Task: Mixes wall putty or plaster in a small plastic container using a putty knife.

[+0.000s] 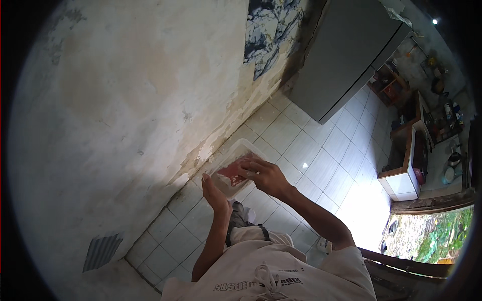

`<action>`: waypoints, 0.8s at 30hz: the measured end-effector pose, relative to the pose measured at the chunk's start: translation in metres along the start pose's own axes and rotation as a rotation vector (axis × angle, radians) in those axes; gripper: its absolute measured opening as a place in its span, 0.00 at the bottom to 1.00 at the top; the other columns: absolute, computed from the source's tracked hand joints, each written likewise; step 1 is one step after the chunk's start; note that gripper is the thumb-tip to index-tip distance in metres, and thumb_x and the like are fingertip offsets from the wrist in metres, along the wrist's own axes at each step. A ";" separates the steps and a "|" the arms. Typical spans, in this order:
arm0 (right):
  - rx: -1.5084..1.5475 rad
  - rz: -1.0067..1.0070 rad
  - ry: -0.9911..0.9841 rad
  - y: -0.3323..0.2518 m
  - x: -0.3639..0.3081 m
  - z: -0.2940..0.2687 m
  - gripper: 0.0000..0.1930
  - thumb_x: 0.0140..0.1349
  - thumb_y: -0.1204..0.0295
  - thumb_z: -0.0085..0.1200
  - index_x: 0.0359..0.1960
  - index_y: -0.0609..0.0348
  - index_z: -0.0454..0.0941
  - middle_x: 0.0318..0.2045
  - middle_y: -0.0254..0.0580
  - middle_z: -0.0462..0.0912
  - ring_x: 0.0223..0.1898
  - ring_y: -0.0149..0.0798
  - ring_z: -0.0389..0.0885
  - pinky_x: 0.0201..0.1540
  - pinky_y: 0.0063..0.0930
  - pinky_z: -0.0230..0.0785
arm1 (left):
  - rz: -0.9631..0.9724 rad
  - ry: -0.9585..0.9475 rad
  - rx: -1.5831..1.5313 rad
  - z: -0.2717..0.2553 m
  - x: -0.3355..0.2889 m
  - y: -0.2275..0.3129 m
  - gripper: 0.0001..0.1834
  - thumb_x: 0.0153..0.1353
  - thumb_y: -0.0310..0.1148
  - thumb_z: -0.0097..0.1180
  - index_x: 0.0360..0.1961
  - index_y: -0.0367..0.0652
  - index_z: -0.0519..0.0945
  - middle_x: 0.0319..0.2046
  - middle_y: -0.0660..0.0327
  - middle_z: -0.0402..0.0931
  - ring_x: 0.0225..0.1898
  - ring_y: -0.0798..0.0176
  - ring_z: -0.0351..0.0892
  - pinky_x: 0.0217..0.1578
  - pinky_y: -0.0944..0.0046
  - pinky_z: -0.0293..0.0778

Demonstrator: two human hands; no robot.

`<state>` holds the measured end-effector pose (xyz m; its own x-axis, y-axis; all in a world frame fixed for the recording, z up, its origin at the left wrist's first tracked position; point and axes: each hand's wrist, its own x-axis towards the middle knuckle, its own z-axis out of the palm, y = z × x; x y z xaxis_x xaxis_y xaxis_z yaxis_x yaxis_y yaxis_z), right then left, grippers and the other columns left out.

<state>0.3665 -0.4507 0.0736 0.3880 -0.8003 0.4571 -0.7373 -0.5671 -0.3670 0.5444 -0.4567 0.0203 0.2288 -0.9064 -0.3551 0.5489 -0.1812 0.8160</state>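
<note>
A pale, see-through plastic tub (pixel 242 144) with rounded corners is held out in front of me, above the tiled floor. Its near left side rests in my left hand (pixel 216 194), with the thumb up along the wall and the other fingers mostly hidden beneath. My right hand (pixel 269 178) reaches over the tub's right side, fingers bent down onto a flat reddish piece (pixel 231 171) inside. Whitish bits lie by its lower edge, and a pale substance shows near the tub's bottom. What the reddish piece is made of, I cannot make out.
A worn, peeling plaster wall (pixel 135 100) rises close on the left. Pale tiles cover the floor (pixel 306 145). A tall grey fridge (pixel 346 55) stands ahead. To the right are a tiled counter (pixel 401 184) with kitchen things and a bright opening (pixel 427 236) onto greenery.
</note>
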 end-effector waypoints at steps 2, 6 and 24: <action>0.019 -0.003 -0.041 -0.011 -0.012 -0.001 0.21 0.48 0.83 0.56 0.47 0.53 0.81 0.49 0.37 0.82 0.51 0.43 0.81 0.52 0.34 0.79 | -0.042 0.081 -0.013 -0.009 -0.013 -0.002 0.26 0.73 0.50 0.42 0.57 0.38 0.69 0.48 0.56 0.73 0.48 0.60 0.77 0.48 0.60 0.75; 0.100 0.022 -0.135 -0.028 -0.020 -0.014 0.21 0.48 0.83 0.56 0.46 0.52 0.82 0.47 0.37 0.83 0.49 0.44 0.83 0.49 0.33 0.80 | 0.098 0.121 0.036 -0.022 -0.029 -0.002 0.25 0.73 0.52 0.43 0.49 0.39 0.73 0.39 0.61 0.74 0.39 0.67 0.75 0.39 0.65 0.73; 0.242 0.066 -0.173 -0.042 -0.024 -0.037 0.13 0.57 0.80 0.57 0.43 0.54 0.82 0.40 0.38 0.86 0.36 0.43 0.86 0.37 0.33 0.81 | 0.083 0.188 -0.020 -0.029 -0.059 -0.004 0.24 0.73 0.52 0.43 0.49 0.39 0.73 0.40 0.62 0.75 0.41 0.67 0.75 0.42 0.66 0.71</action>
<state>0.3680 -0.4004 0.1079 0.4475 -0.8464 0.2886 -0.6187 -0.5261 -0.5835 0.5522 -0.3911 0.0246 0.4190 -0.8305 -0.3672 0.5373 -0.0992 0.8375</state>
